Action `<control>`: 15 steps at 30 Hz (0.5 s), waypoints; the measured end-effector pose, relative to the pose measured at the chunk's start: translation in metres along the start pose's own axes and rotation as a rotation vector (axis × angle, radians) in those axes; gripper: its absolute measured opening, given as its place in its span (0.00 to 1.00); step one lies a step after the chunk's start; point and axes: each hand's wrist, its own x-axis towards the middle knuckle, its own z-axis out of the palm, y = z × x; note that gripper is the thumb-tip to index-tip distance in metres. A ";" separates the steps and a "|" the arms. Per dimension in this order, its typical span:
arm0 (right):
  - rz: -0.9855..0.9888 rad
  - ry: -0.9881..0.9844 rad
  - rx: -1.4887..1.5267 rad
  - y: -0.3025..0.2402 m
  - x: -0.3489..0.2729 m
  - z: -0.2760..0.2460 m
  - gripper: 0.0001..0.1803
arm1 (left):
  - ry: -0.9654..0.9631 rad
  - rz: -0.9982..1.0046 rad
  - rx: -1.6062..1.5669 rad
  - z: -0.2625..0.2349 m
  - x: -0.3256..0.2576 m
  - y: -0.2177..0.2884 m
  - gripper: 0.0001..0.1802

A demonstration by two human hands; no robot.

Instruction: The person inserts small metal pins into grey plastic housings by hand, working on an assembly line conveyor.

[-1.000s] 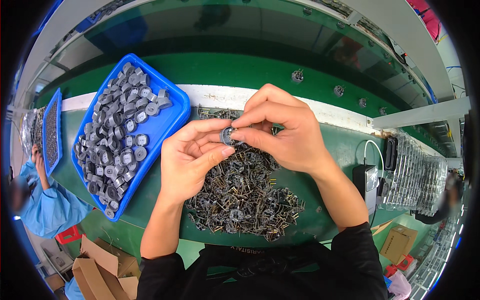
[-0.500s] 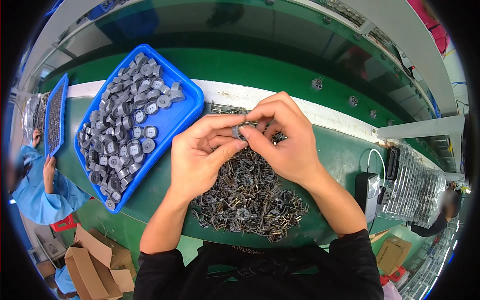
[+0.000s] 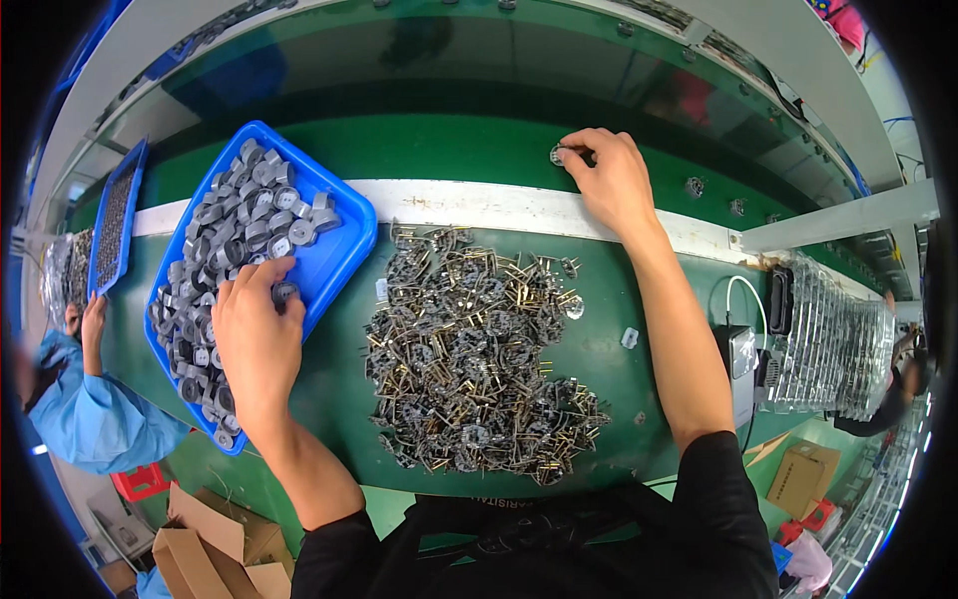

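Note:
My left hand (image 3: 257,334) reaches into a blue tray (image 3: 351,225) heaped with grey round plastic socket pieces. Its thumb and fingers close on one grey socket piece (image 3: 285,292). At the far side, beyond the white rail (image 3: 479,205), my right hand (image 3: 614,185) pinches a small round part (image 3: 558,155) just at the green belt (image 3: 459,150); the fingers partly cover it. Between my forearms a pile of dark parts with brass pins (image 3: 469,349) lies on the green table, with neither hand touching it.
Several finished-looking parts (image 3: 695,187) sit along the belt. A white boxy device (image 3: 736,359) with a cable and stacked clear trays (image 3: 833,339) stand at the right. A blue-sleeved co-worker (image 3: 100,409) handles another blue tray (image 3: 118,215) at the left. Cardboard boxes (image 3: 205,559) lie below.
My hands, together over the pile with a small grey part, have separated. The left has gone to the blue tray, the right to the belt with a part. The pile now shows fully.

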 end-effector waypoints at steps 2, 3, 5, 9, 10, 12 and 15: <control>-0.040 0.040 -0.038 0.003 -0.001 -0.001 0.12 | -0.011 0.032 -0.032 -0.002 0.000 -0.002 0.17; -0.187 0.122 -0.053 0.005 -0.002 -0.007 0.13 | -0.019 0.059 -0.062 -0.002 0.000 -0.002 0.18; -0.340 0.197 -0.061 -0.004 -0.002 -0.020 0.15 | -0.044 0.045 -0.091 -0.005 -0.003 -0.011 0.18; -0.252 -0.707 0.244 -0.025 -0.010 -0.048 0.15 | -0.109 -0.006 -0.173 -0.013 -0.005 -0.012 0.20; -0.256 -0.888 0.217 -0.028 -0.013 -0.049 0.15 | -0.121 -0.017 -0.178 -0.014 -0.003 -0.011 0.20; -0.231 -0.878 0.190 -0.032 -0.015 -0.044 0.16 | -0.074 0.025 -0.084 -0.012 -0.001 -0.006 0.19; -0.175 -0.938 0.244 -0.033 -0.012 -0.045 0.17 | 0.058 0.081 -0.023 -0.005 0.003 0.001 0.17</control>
